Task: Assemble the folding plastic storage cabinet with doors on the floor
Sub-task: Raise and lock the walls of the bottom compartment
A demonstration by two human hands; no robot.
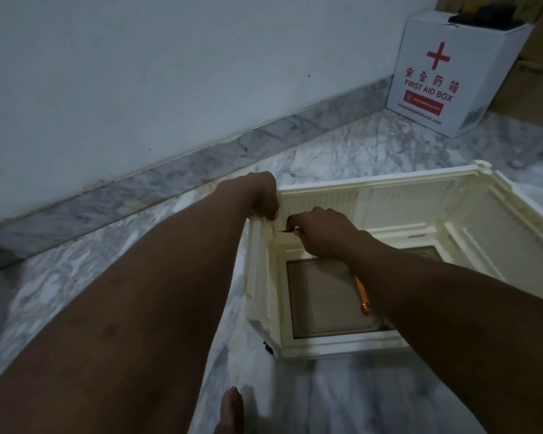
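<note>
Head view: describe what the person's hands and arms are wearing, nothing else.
Left hand and right hand are ungloved. No watch, band or bracelet shows at either wrist. No sleeve is visible anywhere up to the frame edge.

The cream folding plastic cabinet [373,183] is laid open side up on the marble floor [358,145], its tinted door panel [323,296] lowermost.

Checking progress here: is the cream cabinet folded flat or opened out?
Opened out: the cabinet has side walls standing around a hollow inside; the left hand grips one corner.
</note>
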